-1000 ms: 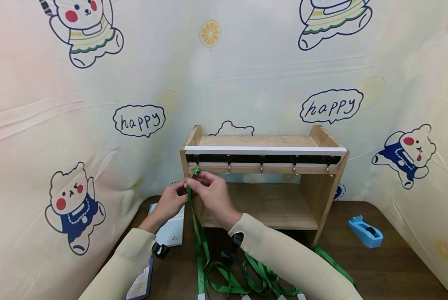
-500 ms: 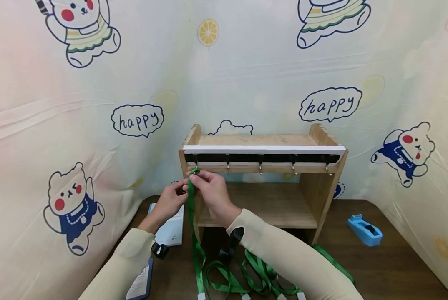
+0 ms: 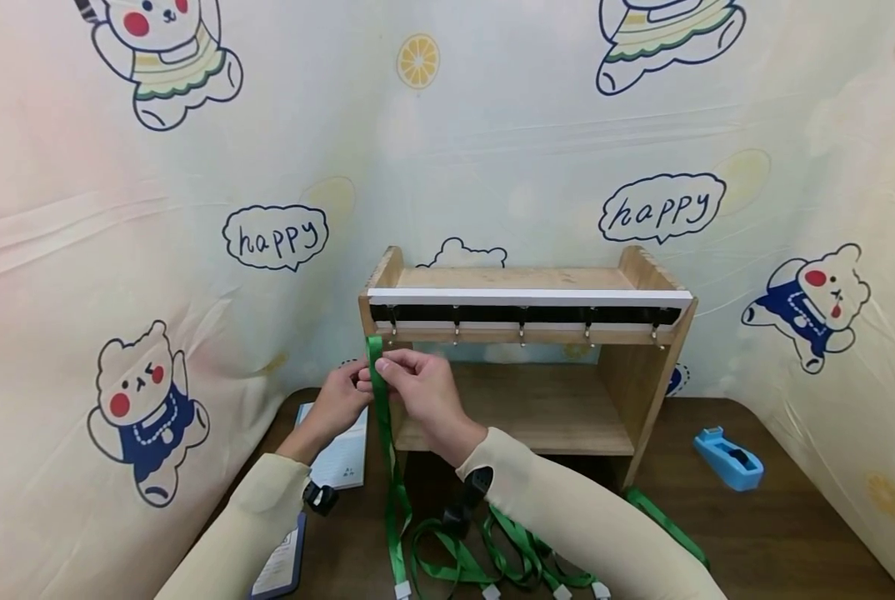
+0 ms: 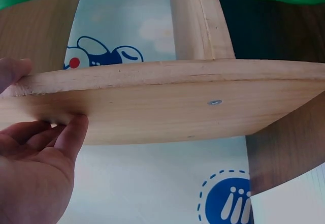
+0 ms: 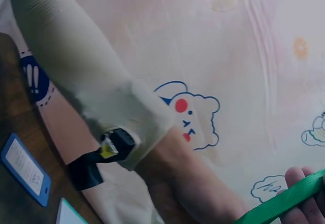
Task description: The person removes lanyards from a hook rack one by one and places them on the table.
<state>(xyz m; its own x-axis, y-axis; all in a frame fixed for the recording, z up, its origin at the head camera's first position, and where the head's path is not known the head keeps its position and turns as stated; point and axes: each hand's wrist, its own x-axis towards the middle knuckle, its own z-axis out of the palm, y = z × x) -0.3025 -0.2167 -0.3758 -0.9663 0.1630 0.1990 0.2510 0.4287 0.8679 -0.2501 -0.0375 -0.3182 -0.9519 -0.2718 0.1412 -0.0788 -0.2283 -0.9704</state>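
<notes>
In the head view, my right hand [image 3: 421, 392] pinches a green lanyard [image 3: 378, 408] near its top loop, thumb in front. The loop stands upright, just left of the leftmost metal hook [image 3: 392, 329]. From there the strap hangs to a white end piece [image 3: 402, 590]. My left hand [image 3: 338, 408] is partly behind the strap. Its fingertips [image 4: 78, 122] press the outer face of the wooden shelf's side panel [image 4: 152, 104], with a digit at the panel's front edge. The right wrist view catches the lanyard [image 5: 289, 198] across fingers [image 5: 310, 211].
A hook rail [image 3: 530, 296] spans the shelf front. More green lanyards [image 3: 522, 550] lie coiled below. A blue tape dispenser [image 3: 728, 458] sits right. Left are a light-blue notebook [image 3: 342, 458] and a blue-edged card holder [image 3: 282, 558].
The lanyard's top loop has moved left off the leftmost hook's position and now stands upright. The right hand has shifted slightly down; the left stays near the panel.
</notes>
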